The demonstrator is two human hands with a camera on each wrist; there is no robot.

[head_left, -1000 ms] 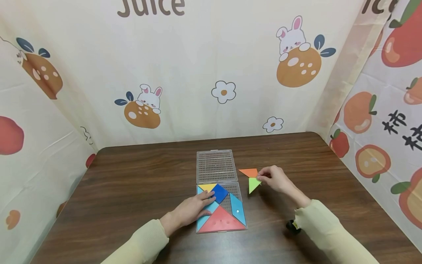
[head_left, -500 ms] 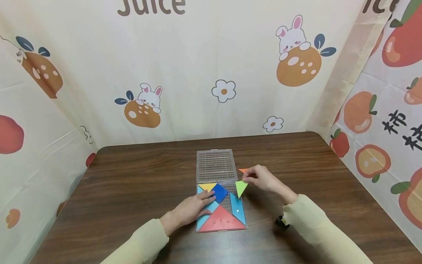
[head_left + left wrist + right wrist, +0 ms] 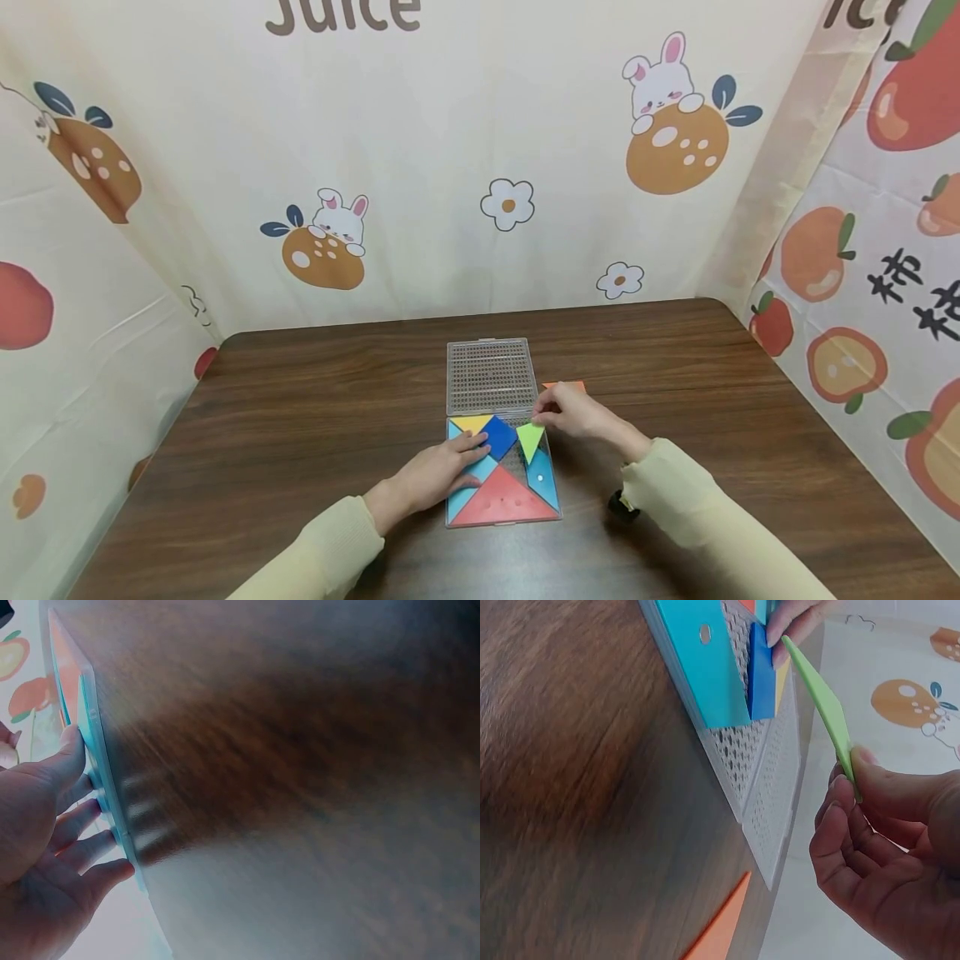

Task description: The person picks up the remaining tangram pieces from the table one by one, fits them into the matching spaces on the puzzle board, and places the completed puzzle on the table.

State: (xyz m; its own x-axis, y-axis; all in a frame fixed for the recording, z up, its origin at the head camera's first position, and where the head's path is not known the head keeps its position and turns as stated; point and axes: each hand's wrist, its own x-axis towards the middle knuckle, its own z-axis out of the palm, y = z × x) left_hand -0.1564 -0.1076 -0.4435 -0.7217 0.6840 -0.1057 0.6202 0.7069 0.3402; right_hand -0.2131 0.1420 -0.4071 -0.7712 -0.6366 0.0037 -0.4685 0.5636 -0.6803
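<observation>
Between thumb and fingertips my right hand pinches a light green triangle tangram piece by one corner, held above the right side of the open clear case. In the right wrist view the green triangle hangs apart from the case. My left hand rests on the case's left side, fingers spread over the pieces. Inside the case lie a red triangle, a blue square, a yellow triangle, a light blue parallelogram and light blue pieces partly under the left hand.
An orange triangle lies on the brown wooden table just right of the case, partly behind the right hand in the head view. The case's lid lies flat behind its tray. Printed cloth hangs behind the table and at both sides.
My right hand has carried the green triangle leftward from beside the orange triangle to over the case. The left hand has stayed in place.
</observation>
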